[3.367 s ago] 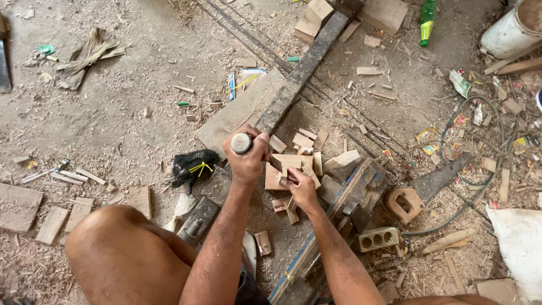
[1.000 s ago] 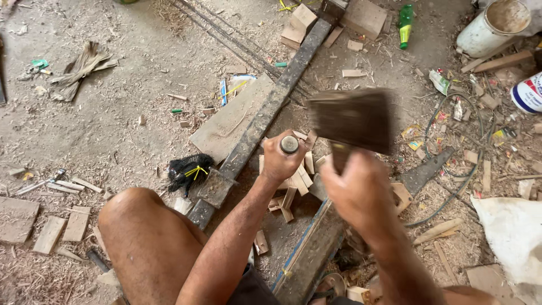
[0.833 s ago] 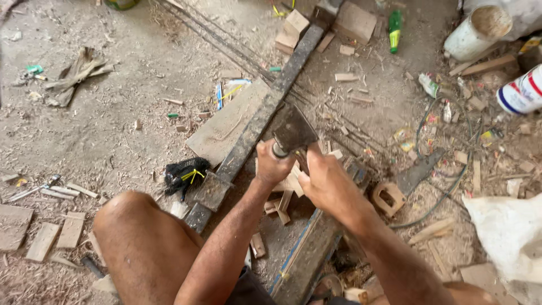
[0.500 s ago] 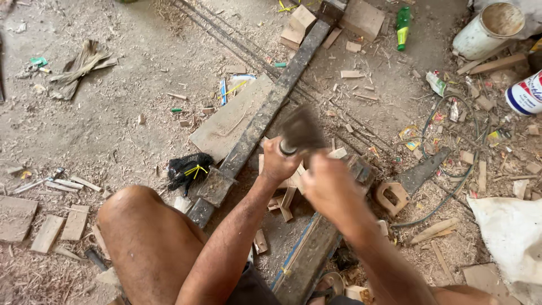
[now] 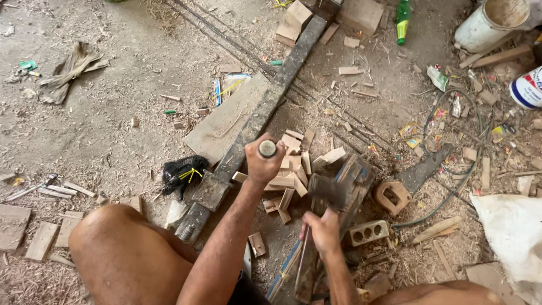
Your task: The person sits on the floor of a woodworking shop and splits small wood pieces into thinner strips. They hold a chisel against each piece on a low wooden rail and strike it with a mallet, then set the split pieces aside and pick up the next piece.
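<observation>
My left hand (image 5: 263,164) is shut around an upright chisel whose round handle end (image 5: 267,148) shows above my fist. It stands over a pile of small pale wood offcuts (image 5: 294,169) beside a long dark plank (image 5: 265,113). My right hand (image 5: 323,231) grips the handle of a dark mallet (image 5: 327,191), whose blurred head hangs low, to the right of the chisel and apart from it. The chisel's blade is hidden under my fist.
My bare knee (image 5: 118,254) is at lower left. A black net bundle (image 5: 183,172) lies by the plank. Carved blocks with holes (image 5: 367,231) (image 5: 390,195) sit to the right. A white bucket (image 5: 491,22), a green bottle (image 5: 402,20) and a white sack (image 5: 514,231) stand around; shavings litter the floor.
The mallet was raised high, came down onto the chisel handle, and has since dropped low to the right. My left hand has kept the chisel upright on the wood pile.
</observation>
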